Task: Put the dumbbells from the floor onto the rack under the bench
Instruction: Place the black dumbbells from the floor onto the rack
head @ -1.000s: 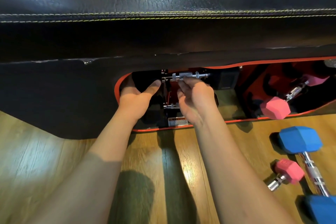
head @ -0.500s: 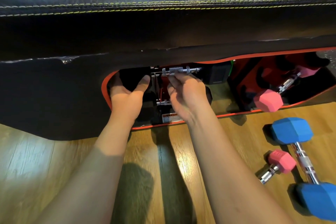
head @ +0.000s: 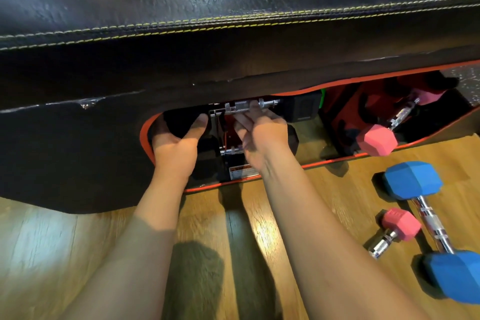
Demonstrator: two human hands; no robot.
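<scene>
Both arms reach under the bench [head: 233,21]: my left hand [head: 175,148] cups the black dumbbell [head: 301,109] head, right hand [head: 262,138] fingers clamp its handle.

Both hands reach into the opening under the bench [head: 233,8]; the right hand [head: 262,138] grips the handle of a dumbbell [head: 301,110] on the rack [head: 231,135]; the left hand [head: 176,148] cups its left head; right of the grip, another dumbbell [head: 378,139] rests inside; two more [head: 428,218] [head: 397,228] lie on the floor [head: 246,241], nearer and rightward.
</scene>
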